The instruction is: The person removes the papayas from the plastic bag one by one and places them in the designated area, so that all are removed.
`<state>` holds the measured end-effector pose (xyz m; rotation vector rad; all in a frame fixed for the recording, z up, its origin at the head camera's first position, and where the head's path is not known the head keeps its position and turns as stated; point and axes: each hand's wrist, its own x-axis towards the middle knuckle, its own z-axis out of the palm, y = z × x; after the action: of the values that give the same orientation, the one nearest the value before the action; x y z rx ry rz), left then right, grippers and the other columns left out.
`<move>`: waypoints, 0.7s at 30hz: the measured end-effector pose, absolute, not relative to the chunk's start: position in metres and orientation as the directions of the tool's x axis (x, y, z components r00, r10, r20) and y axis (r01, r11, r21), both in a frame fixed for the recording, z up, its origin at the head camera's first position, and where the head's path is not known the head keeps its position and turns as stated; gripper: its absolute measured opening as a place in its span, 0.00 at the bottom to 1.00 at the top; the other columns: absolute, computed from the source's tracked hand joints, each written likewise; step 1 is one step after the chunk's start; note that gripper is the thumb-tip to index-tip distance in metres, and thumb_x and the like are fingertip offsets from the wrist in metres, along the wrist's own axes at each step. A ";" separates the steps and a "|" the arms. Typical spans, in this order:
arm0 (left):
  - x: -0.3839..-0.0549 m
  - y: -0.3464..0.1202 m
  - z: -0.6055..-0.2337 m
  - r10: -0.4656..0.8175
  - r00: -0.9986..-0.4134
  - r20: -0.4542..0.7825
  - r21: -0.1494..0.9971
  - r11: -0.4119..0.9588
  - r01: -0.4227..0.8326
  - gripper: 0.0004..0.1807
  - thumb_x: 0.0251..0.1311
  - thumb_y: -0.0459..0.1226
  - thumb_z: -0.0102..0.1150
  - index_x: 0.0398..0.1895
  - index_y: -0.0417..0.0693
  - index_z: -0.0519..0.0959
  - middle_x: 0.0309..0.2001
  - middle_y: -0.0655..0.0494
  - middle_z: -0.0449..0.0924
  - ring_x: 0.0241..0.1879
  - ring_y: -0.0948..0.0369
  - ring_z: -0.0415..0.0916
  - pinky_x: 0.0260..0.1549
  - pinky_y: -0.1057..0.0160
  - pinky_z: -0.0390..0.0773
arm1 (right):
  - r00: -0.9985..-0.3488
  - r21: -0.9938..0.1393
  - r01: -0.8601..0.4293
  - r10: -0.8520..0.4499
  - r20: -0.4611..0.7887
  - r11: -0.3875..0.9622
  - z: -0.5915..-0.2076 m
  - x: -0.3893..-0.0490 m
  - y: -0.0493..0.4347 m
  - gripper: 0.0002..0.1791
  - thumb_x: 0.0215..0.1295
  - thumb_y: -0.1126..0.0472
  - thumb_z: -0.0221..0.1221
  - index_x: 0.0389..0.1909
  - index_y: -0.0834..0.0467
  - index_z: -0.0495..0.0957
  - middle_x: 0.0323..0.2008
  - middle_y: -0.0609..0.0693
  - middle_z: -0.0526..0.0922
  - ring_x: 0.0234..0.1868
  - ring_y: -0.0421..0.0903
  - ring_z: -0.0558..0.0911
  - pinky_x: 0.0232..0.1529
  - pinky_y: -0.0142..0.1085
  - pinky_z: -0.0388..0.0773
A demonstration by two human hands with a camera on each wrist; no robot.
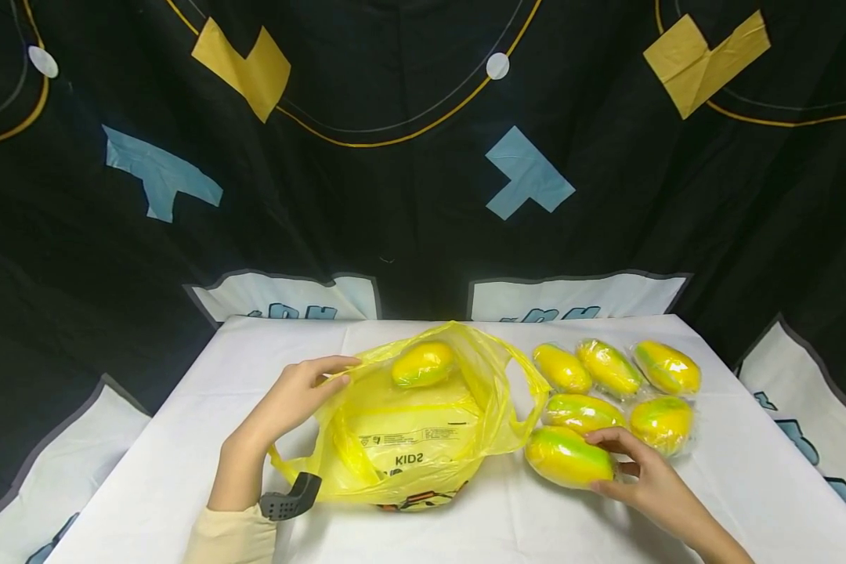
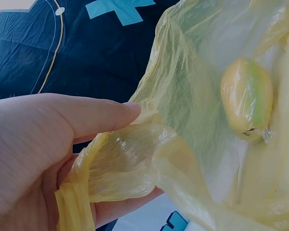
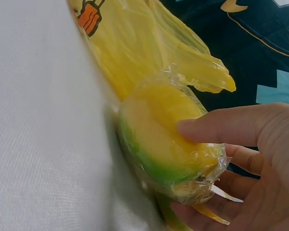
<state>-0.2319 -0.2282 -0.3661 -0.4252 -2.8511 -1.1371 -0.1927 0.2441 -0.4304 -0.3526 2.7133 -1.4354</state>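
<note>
A yellow plastic bag point(image 1: 458, 462) with printed lettering lies on the table, its mouth spread wide. My left hand point(image 1: 289, 399) holds the bag's left rim and handle, thumb on top and fingers behind the film in the left wrist view. Inside the bag is one plastic-wrapped mango point(image 2: 248, 98), yellow with a green streak. To the right of the bag, my right hand point(image 1: 638, 470) grips another wrapped mango point(image 3: 154, 134) between thumb and fingers. That mango sits close beside the bag, low over the white tabletop.
Several more wrapped mangoes point(image 1: 609, 368) lie grouped at the right, just beyond my right hand. A white cloth covers the table point(image 1: 183, 439). Behind it hangs a black curtain point(image 1: 395, 211) with blue and gold shapes.
</note>
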 end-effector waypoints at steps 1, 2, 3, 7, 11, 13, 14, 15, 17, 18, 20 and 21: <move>-0.232 -0.228 -0.366 0.237 -0.961 0.140 0.669 0.693 0.269 0.19 0.68 0.40 0.56 0.60 0.49 0.77 0.59 0.49 0.76 0.56 0.47 0.74 0.54 0.45 0.74 | -0.972 -0.816 -0.186 -0.223 0.072 0.548 -0.431 -0.193 0.244 0.31 0.46 0.61 0.75 0.52 0.58 0.74 0.53 0.52 0.77 0.54 0.54 0.75 0.44 0.33 0.78; -0.232 -0.228 -0.366 0.238 -0.961 0.139 0.671 0.691 0.268 0.19 0.68 0.40 0.56 0.60 0.49 0.77 0.59 0.49 0.76 0.56 0.47 0.74 0.54 0.45 0.74 | -0.969 -0.807 -0.204 -0.230 0.087 0.554 -0.431 -0.193 0.244 0.30 0.47 0.61 0.74 0.53 0.58 0.74 0.53 0.52 0.77 0.53 0.54 0.75 0.44 0.34 0.78; -0.232 -0.228 -0.366 0.238 -0.961 0.139 0.673 0.690 0.268 0.19 0.68 0.40 0.56 0.60 0.49 0.77 0.59 0.49 0.76 0.56 0.47 0.74 0.54 0.45 0.74 | -0.970 -0.805 -0.204 -0.225 0.089 0.557 -0.432 -0.193 0.244 0.30 0.46 0.61 0.75 0.52 0.58 0.74 0.53 0.52 0.77 0.53 0.54 0.75 0.44 0.33 0.78; -0.232 -0.229 -0.367 0.236 -0.962 0.138 0.674 0.690 0.266 0.19 0.68 0.40 0.56 0.60 0.50 0.77 0.59 0.49 0.76 0.56 0.47 0.74 0.54 0.45 0.74 | -0.974 -0.806 -0.182 -0.215 0.070 0.563 -0.431 -0.194 0.244 0.31 0.46 0.59 0.75 0.52 0.57 0.74 0.53 0.52 0.77 0.53 0.54 0.75 0.44 0.34 0.78; -0.233 -0.230 -0.368 0.235 -0.962 0.141 0.671 0.692 0.267 0.19 0.68 0.41 0.56 0.60 0.51 0.77 0.59 0.50 0.76 0.56 0.47 0.74 0.54 0.44 0.74 | -0.977 -0.801 -0.165 -0.208 0.052 0.575 -0.430 -0.194 0.243 0.32 0.46 0.56 0.75 0.52 0.56 0.74 0.53 0.52 0.77 0.54 0.55 0.75 0.46 0.38 0.78; -0.233 -0.230 -0.368 0.234 -0.962 0.141 0.670 0.693 0.267 0.18 0.68 0.41 0.56 0.60 0.51 0.77 0.59 0.51 0.76 0.56 0.47 0.74 0.54 0.44 0.74 | -0.977 -0.794 -0.170 -0.205 0.059 0.583 -0.429 -0.193 0.243 0.32 0.45 0.56 0.75 0.52 0.56 0.74 0.52 0.51 0.77 0.54 0.54 0.75 0.46 0.39 0.78; -0.233 -0.230 -0.368 0.234 -0.962 0.141 0.671 0.692 0.267 0.18 0.68 0.41 0.56 0.60 0.51 0.77 0.59 0.51 0.76 0.56 0.47 0.74 0.54 0.44 0.74 | -0.977 -0.789 -0.176 -0.204 0.065 0.588 -0.429 -0.193 0.242 0.31 0.45 0.56 0.75 0.52 0.56 0.75 0.52 0.50 0.77 0.53 0.53 0.75 0.46 0.38 0.78; -0.233 -0.230 -0.368 0.233 -0.962 0.140 0.671 0.692 0.266 0.18 0.68 0.41 0.56 0.60 0.51 0.77 0.59 0.51 0.76 0.56 0.47 0.74 0.54 0.44 0.74 | -0.976 -0.784 -0.182 -0.203 0.073 0.594 -0.429 -0.192 0.242 0.31 0.45 0.56 0.75 0.51 0.56 0.75 0.52 0.50 0.78 0.53 0.52 0.75 0.46 0.38 0.78; -0.233 -0.230 -0.368 0.233 -0.962 0.140 0.671 0.692 0.265 0.19 0.68 0.41 0.56 0.60 0.51 0.77 0.59 0.50 0.76 0.56 0.47 0.74 0.54 0.44 0.74 | -0.976 -0.774 -0.194 -0.201 0.088 0.603 -0.428 -0.192 0.242 0.31 0.44 0.56 0.76 0.51 0.55 0.75 0.51 0.48 0.78 0.52 0.49 0.76 0.46 0.36 0.78; -0.233 -0.230 -0.368 0.232 -0.963 0.139 0.673 0.692 0.263 0.19 0.68 0.41 0.56 0.60 0.51 0.77 0.59 0.50 0.76 0.56 0.47 0.74 0.54 0.44 0.74 | -0.974 -0.768 -0.203 -0.202 0.097 0.608 -0.428 -0.191 0.242 0.30 0.44 0.56 0.76 0.50 0.54 0.75 0.51 0.48 0.78 0.51 0.48 0.76 0.46 0.35 0.78; -0.233 -0.230 -0.368 0.232 -0.963 0.138 0.673 0.691 0.263 0.18 0.68 0.41 0.56 0.60 0.51 0.77 0.59 0.50 0.76 0.56 0.47 0.74 0.54 0.45 0.74 | -0.973 -0.763 -0.214 -0.204 0.110 0.610 -0.428 -0.191 0.241 0.30 0.45 0.57 0.76 0.50 0.54 0.75 0.52 0.47 0.78 0.51 0.47 0.76 0.46 0.34 0.78; -0.233 -0.230 -0.368 0.232 -0.963 0.137 0.673 0.692 0.262 0.18 0.68 0.41 0.56 0.60 0.51 0.77 0.59 0.50 0.76 0.56 0.47 0.74 0.54 0.45 0.74 | -0.972 -0.764 -0.219 -0.205 0.115 0.607 -0.427 -0.191 0.241 0.30 0.45 0.57 0.76 0.50 0.54 0.76 0.52 0.47 0.78 0.51 0.47 0.76 0.46 0.34 0.78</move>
<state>-0.2330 -0.2301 -0.3682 -0.4164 -2.8513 -1.1435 -0.1907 0.2408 -0.4275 -0.3739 2.8307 -1.3484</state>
